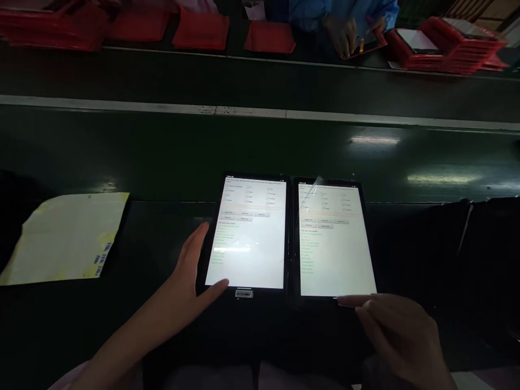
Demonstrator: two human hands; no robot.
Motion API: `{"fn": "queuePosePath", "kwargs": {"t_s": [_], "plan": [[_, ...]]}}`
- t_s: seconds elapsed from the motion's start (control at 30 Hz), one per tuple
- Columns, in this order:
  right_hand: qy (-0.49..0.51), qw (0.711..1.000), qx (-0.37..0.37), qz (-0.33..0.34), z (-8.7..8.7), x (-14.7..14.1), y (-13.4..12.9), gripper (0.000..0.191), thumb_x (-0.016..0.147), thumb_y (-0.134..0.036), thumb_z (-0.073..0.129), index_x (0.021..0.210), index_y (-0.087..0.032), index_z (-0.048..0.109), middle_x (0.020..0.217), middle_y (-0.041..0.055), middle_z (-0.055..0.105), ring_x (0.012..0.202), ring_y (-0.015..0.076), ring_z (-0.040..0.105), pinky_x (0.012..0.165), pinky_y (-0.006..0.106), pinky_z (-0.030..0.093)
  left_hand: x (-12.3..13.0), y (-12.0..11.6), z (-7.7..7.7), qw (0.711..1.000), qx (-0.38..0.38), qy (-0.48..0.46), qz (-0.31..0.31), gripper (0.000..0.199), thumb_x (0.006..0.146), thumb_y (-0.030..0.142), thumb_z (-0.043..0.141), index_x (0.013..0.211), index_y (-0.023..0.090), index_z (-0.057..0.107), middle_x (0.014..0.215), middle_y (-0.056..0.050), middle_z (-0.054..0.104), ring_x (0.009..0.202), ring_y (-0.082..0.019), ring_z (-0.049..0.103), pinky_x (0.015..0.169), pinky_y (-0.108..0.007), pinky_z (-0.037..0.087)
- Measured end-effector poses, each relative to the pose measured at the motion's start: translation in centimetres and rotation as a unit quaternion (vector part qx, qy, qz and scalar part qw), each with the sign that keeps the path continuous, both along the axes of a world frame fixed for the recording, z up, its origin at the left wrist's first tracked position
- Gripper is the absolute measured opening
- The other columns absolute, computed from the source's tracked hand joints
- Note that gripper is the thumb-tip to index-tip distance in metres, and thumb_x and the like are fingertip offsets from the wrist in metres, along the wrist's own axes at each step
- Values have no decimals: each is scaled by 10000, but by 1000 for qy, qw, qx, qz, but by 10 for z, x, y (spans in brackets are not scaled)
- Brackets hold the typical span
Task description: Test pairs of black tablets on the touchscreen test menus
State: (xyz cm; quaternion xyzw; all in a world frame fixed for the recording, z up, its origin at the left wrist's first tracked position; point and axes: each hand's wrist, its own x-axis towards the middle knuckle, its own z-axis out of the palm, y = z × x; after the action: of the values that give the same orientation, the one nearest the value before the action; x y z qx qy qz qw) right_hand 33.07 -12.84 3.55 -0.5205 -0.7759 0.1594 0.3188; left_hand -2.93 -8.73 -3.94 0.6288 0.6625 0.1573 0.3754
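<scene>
Two tablets with lit white screens lie side by side on the dark green bench in front of me. The left tablet shows checkboxes, grey buttons and lines of green text, with a small barcode label on its lower bezel. My left hand rests at its left edge, thumb and fingers spread, the thumb on the lower left corner. The right tablet shows a similar screen, and a strip of clear film lifts near its top. My right hand points its index finger at this tablet's bottom edge, other fingers curled and holding nothing.
A worn paper sheet with blue marks lies left. Beyond a pale metal rail, red pouches line the far bench. A co-worker's hands handle a red-cased device there, beside stacked red cases. Dark material sits right.
</scene>
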Motion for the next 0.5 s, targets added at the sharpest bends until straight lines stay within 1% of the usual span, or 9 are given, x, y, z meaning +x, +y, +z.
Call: {"fn": "queuePosePath", "kwargs": {"t_s": [0.03, 0.07, 0.13, 0.17, 0.2, 0.27, 0.33, 0.43, 0.5], "plan": [[-9, 1000, -15, -14, -2, 0, 1, 339, 1062, -201, 586, 756, -230, 728, 785, 10, 834, 498, 148, 733, 474, 206, 590, 0, -3, -2, 1000, 6, 1, -20, 1008, 959, 635, 645, 1744, 379, 69, 1822, -168, 164, 1611, -491, 327, 1158, -691, 488], [-11, 999, -19, -30, -4, 1, 1, 343, 1070, -212, 587, 763, -227, 738, 793, 7, 836, 419, 113, 663, 420, 187, 541, 1, -5, -2, 999, 12, 6, -38, 1017, 954, 630, 653, 1743, 388, 58, 1821, -164, 165, 1616, -490, 316, 1165, -700, 476], [-4, 998, -2, -58, -9, 2, 0, 309, 1073, -234, 601, 810, -223, 763, 871, 7, 852, 306, 51, 487, 331, 181, 433, 5, -7, -2, 998, 23, 21, -61, 1050, 933, 632, 676, 1741, 395, 47, 1822, -161, 152, 1631, -502, 268, 1164, -727, 462], [6, 998, 10, -67, -12, 3, -1, 281, 1067, -235, 611, 835, -222, 769, 924, 10, 858, 291, 37, 436, 315, 189, 402, 8, -7, -2, 997, 27, 28, -63, 1073, 918, 635, 690, 1741, 389, 47, 1821, -165, 143, 1633, -513, 249, 1157, -742, 459], [18, 997, 19, -70, -13, 3, -3, 265, 1061, -228, 618, 838, -221, 762, 971, 15, 861, 296, 35, 433, 318, 198, 400, 11, -6, -1, 997, 27, 36, -59, 1090, 906, 637, 701, 1743, 381, 52, 1821, -170, 134, 1633, -522, 239, 1148, -753, 462], [42, 996, 29, -66, -12, 2, -8, 291, 1046, -196, 620, 769, -220, 706, 996, 13, 861, 321, 47, 487, 347, 208, 432, 17, -3, 1, 998, 28, 45, -35, 1084, 896, 639, 705, 1743, 359, 90, 1818, -179, 136, 1628, -529, 247, 1125, -753, 484], [45, 997, 15, -59, -8, 0, -11, 300, 1030, -161, 622, 740, -223, 667, 978, 6, 861, 371, 78, 583, 375, 209, 476, 20, 3, 4, 999, 27, 38, 1, 1043, 909, 645, 683, 1741, 332, 138, 1813, -185, 149, 1625, -520, 261, 1090, -711, 536], [29, 999, -5, -42, 0, -3, -13, 281, 1018, -135, 619, 758, -227, 673, 971, 3, 862, 451, 115, 689, 430, 206, 554, 20, 9, 10, 999, -3, 4, 54, 1013, 926, 681, 644, 1742, 314, 169, 1814, -196, 154, 1622, -528, 269, 960, -612, 633], [24, 999, -2, -35, 2, -4, -13, 273, 1020, -137, 613, 774, -229, 688, 939, -2, 860, 519, 135, 744, 486, 201, 595, 18, 11, 12, 997, -25, -17, 72, 991, 935, 697, 631, 1741, 341, 179, 1822, -175, 157, 1623, -529, 269, 934, -587, 645]]}}
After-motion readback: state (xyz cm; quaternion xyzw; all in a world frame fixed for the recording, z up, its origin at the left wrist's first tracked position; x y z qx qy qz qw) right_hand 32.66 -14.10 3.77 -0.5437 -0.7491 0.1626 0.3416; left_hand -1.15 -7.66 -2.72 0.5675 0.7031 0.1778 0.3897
